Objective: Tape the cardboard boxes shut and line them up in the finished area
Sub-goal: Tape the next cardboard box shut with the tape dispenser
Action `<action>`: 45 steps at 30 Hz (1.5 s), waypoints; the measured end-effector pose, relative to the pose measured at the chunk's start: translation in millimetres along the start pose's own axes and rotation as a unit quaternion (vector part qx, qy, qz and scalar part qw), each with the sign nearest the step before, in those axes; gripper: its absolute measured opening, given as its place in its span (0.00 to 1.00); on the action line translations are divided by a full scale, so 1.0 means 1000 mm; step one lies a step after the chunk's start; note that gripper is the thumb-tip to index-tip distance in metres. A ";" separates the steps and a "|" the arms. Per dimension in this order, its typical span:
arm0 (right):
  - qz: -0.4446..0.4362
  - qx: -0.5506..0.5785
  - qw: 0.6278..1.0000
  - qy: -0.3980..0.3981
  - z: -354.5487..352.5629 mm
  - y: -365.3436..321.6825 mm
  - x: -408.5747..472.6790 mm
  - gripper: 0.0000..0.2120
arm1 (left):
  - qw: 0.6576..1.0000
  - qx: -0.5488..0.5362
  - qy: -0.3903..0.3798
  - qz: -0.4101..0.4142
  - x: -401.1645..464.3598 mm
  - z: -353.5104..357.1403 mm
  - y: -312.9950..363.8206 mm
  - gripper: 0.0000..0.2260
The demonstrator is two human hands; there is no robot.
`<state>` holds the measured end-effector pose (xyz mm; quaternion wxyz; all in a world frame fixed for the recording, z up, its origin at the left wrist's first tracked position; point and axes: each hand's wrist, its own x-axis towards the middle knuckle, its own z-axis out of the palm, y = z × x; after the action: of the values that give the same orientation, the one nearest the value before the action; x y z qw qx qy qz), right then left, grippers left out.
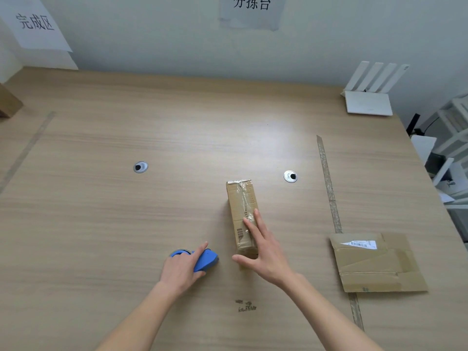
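Left hand (181, 268): wrapped around blue tape dispenser (202, 259) on worktop (101, 211)
Right hand (263, 252): fingers spread, pressing flat on narrow cardboard box (241, 201), mid-worktop
Handling: likely light, stiff; glossy tape slippery, so grip the long sides

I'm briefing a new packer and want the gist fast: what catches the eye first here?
Mid-table, the right hand rests on a narrow taped box, while the left hand grips a blue tape dispenser just left of it. A flattened carton lies to the right, and a white router sits at the far right corner.
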<state>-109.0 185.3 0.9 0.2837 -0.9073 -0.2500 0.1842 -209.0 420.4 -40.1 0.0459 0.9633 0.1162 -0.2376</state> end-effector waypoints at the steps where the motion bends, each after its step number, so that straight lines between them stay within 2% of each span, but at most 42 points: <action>1: 0.010 -0.011 1.000 0.026 0.003 -0.001 -0.001 0.45 | 1.000 0.003 -0.001 -0.003 0.000 0.002 0.000 0.34; 3: 0.017 -0.029 0.997 0.075 0.008 0.001 -0.001 0.41 | 1.000 0.003 0.005 -0.005 0.000 0.002 0.002 0.35; 6: 0.010 -0.051 0.993 0.103 0.014 0.005 0.001 0.40 | 1.000 0.002 0.026 -0.010 0.000 -0.004 0.005 0.35; 9: 0.007 -0.067 0.991 0.112 0.017 0.007 0.003 0.41 | 0.994 0.009 0.105 0.014 0.003 -0.014 0.006 0.38; 12: 0.014 -0.059 0.993 0.101 0.016 0.007 0.003 0.43 | 0.971 -0.029 0.220 0.088 0.009 -0.021 0.017 0.31; 14: 0.017 -0.034 0.997 0.073 0.010 0.007 0.002 0.46 | 0.951 -0.088 0.252 0.157 0.012 -0.025 0.031 0.28; 17: -0.020 0.035 0.999 -0.005 -0.005 0.014 -0.001 0.52 | 0.934 -0.130 0.233 0.238 0.013 -0.033 0.051 0.27; 19: -0.055 0.073 0.994 -0.055 -0.017 0.022 -0.003 0.52 | 0.932 -0.123 0.236 0.247 0.014 -0.034 0.060 0.26; 22: -0.067 0.084 0.990 -0.090 -0.032 0.037 -0.005 0.43 | 0.936 -0.107 0.252 0.222 0.017 -0.033 0.069 0.25; 26: -0.085 0.072 0.990 -0.086 -0.034 0.050 -0.002 0.33 | 0.940 -0.134 0.243 0.197 0.021 -0.029 0.078 0.24; 32: -0.089 -0.012 0.995 -0.035 -0.022 0.054 -0.005 0.34 | 0.938 -0.181 0.247 0.162 0.019 -0.021 0.089 0.20; 37: -0.110 0.051 0.987 -0.107 -0.034 0.059 0.000 0.44 | 0.943 -0.180 0.232 0.155 0.019 -0.024 0.087 0.21; 41: -0.126 0.044 0.982 -0.132 -0.048 0.065 0.009 0.33 | 0.951 -0.182 0.198 0.154 0.022 -0.028 0.084 0.22; 45: -0.146 -0.011 0.985 -0.090 -0.043 0.071 0.012 0.30 | 0.951 -0.206 0.181 0.145 0.024 -0.028 0.086 0.22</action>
<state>-54.2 122.9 -11.8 0.2735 -0.8439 -0.4065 0.2186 -154.6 345.7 -23.2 0.2557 0.9661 0.0277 -0.0206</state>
